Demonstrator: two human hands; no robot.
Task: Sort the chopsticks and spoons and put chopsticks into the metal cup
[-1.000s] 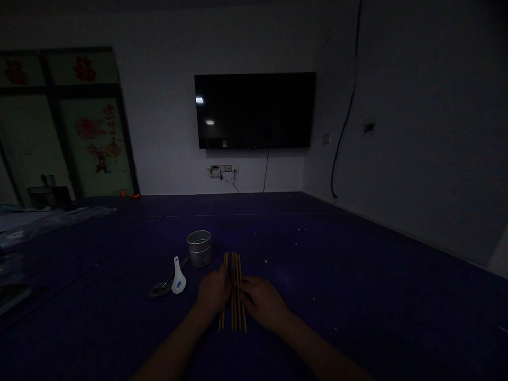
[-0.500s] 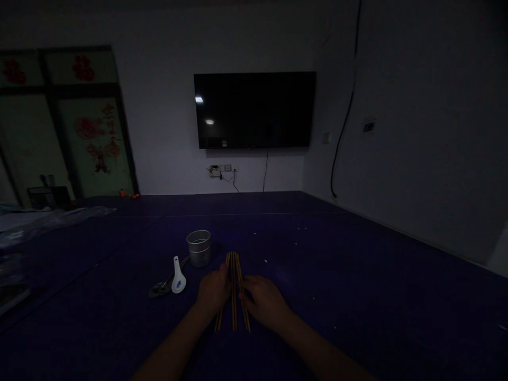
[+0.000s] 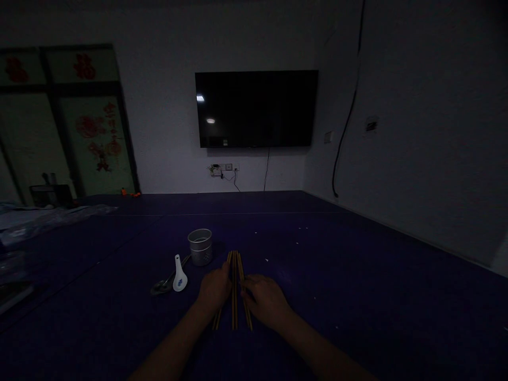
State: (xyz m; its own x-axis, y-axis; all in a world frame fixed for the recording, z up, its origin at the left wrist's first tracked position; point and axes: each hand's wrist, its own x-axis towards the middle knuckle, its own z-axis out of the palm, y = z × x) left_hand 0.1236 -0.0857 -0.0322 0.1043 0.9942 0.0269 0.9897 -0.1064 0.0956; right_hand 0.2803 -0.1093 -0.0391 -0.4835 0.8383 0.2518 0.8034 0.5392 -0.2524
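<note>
Chopsticks [image 3: 234,304], yellow-brown, between my left hand [image 3: 215,289] and right hand [image 3: 265,299], outer ones touching my curled fingers [image 3: 251,282]; whether clamped, I cannot tell. Metal cup [image 3: 200,250], white spoon [image 3: 180,279]: left of my left fingers.

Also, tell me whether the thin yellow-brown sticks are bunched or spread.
The thin yellow-brown sticks are spread in a fan: near ends lie in three separate groups, far ends close together.

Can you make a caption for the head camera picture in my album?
Left hand and right hand at spread chopsticks, with a metal cup and white soup spoon nearby.
</note>
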